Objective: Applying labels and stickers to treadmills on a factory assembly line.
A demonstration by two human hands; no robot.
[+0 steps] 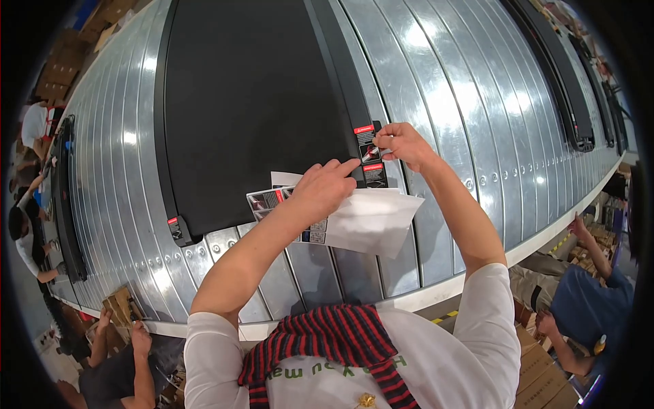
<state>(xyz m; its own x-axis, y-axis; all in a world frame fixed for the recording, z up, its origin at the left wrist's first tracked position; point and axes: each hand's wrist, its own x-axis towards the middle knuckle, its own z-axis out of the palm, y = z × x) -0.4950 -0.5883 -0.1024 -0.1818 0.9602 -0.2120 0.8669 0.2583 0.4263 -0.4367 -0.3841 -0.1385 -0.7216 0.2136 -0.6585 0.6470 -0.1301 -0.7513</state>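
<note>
A long black panel [252, 102] with raised side rails lies in front of me. Near its right corner, a red-and-black warning label [364, 134] sits on the rail, with a similar label [373, 174] just below. My right hand [407, 146] is closed in a pinch at the upper label's right edge. My left hand [325, 185] grips several label sheets [371, 218], white with printed parts, which overhang the panel's near edge. Its index finger reaches toward the labels on the rail. The left thumb is hidden. Another small label [174, 225] is on the panel's near left corner.
The panel rests on a metal slatted conveyor [449, 88] with a pale near edge [436, 293]. More black panels stand at the left [65, 198] and right [555, 68]. Co-workers are at both sides, one in a blue shirt [582, 300]. Cardboard boxes [541, 371] are stacked at lower right.
</note>
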